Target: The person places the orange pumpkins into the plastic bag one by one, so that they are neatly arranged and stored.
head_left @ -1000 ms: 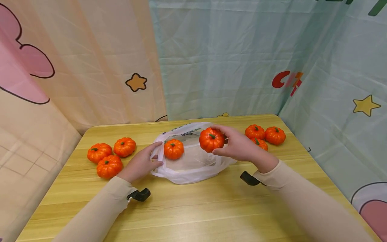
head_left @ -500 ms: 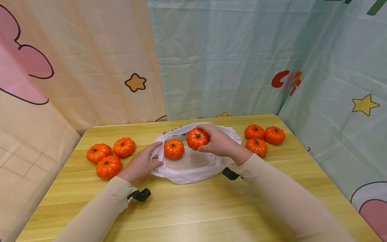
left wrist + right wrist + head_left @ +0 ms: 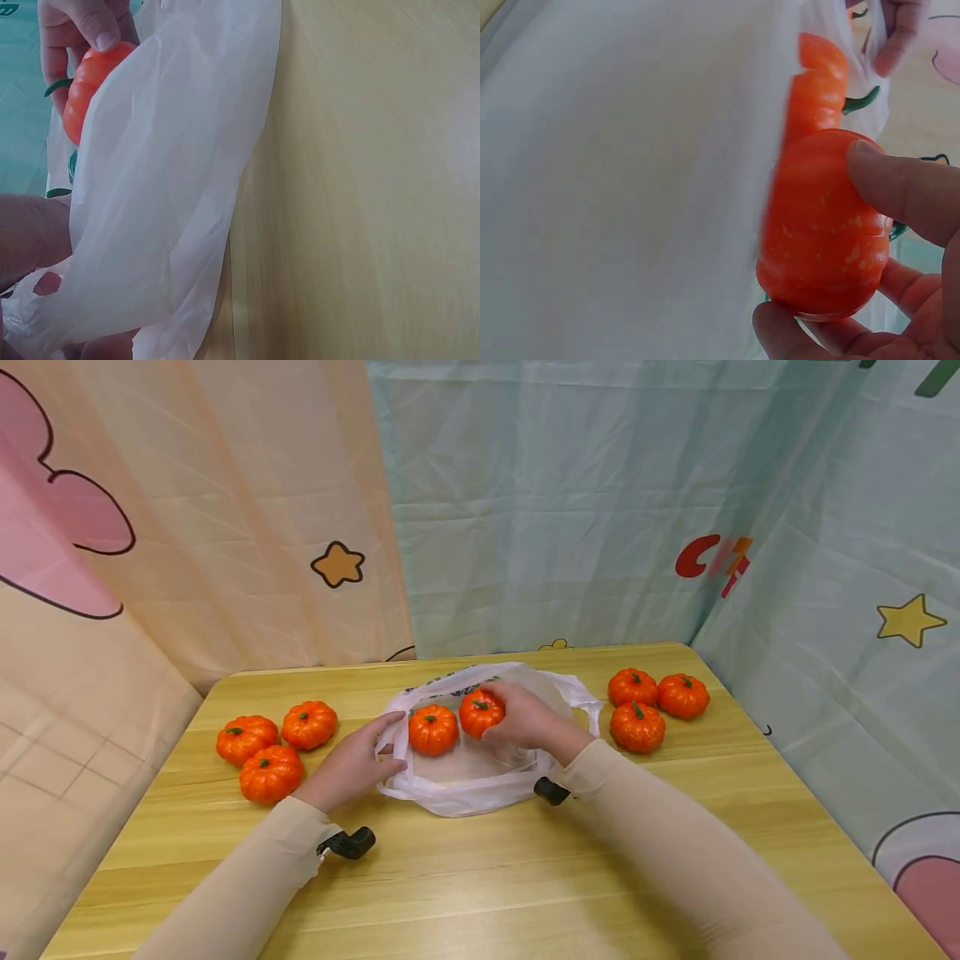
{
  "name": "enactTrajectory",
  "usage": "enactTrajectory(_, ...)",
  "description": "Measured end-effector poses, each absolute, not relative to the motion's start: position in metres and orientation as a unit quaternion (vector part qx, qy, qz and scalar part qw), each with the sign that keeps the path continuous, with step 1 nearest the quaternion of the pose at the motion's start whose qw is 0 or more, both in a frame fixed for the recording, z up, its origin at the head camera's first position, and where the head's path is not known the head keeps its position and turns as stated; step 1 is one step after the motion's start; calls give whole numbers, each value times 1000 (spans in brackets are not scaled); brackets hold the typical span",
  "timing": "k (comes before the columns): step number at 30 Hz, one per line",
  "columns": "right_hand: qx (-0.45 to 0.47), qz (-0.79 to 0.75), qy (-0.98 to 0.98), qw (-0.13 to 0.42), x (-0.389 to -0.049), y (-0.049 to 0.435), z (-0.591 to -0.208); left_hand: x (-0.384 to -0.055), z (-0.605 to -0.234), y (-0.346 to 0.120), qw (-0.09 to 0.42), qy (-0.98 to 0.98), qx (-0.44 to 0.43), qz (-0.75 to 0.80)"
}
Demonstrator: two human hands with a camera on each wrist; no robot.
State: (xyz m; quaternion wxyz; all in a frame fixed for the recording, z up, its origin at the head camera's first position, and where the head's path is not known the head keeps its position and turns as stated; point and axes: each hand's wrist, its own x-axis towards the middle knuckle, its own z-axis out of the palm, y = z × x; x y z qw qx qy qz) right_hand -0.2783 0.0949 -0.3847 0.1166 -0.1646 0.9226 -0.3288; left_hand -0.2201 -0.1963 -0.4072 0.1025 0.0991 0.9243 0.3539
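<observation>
A white plastic bag [image 3: 480, 802] lies with its mouth spread in the middle of the table. My left hand [image 3: 352, 766] holds its left rim, thumb and fingers around the film. Inside the bag, near that hand, sits a small orange pumpkin [image 3: 432, 730] with a green stem. My right hand [image 3: 527, 718] reaches into the mouth and grips a second pumpkin [image 3: 481, 713], just right of the first. In the right wrist view, the thumb presses one side of the held pumpkin [image 3: 825, 225] and fingers cup it below. Part of it is hidden by bag film.
Three pumpkins [image 3: 272, 773] stand in a group left of my left hand. Another three pumpkins [image 3: 637, 727] cluster on the right, beyond the bag's loose handle [image 3: 581, 695]. The wooden table [image 3: 450, 885] meets printed curtains [image 3: 540, 527] at its back and sides.
My right hand has carried its pumpkin leftward and down into the bag, beside the other one. The bag's right handle and the right-hand cluster have come into full view. My left hand stays put.
</observation>
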Motion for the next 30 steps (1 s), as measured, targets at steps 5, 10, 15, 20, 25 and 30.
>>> enactTrajectory(5, -144, -322, 927, 123, -282, 89, -393, -220, -407, -195, 101, 924, 101, 354)
enactTrajectory(10, -129, -323, 929, 123, -283, 85, -398, -220, -408, -195, 100, 925, 98, 353)
enactTrajectory(15, -123, -319, 931, 124, -282, 82, -401, -220, -408, -194, 96, 926, 103, 349)
enactTrajectory(20, -121, -308, 935, 127, -281, 81, -404, -221, -409, -194, 96, 926, 103, 349)
enactTrajectory(25, -118, -307, 934, 137, -282, 82, -406, -221, -409, -194, 101, 927, 102, 348)
enactTrajectory(30, -118, -313, 931, 145, -282, 83, -406, -221, -408, -193, 99, 928, 103, 344)
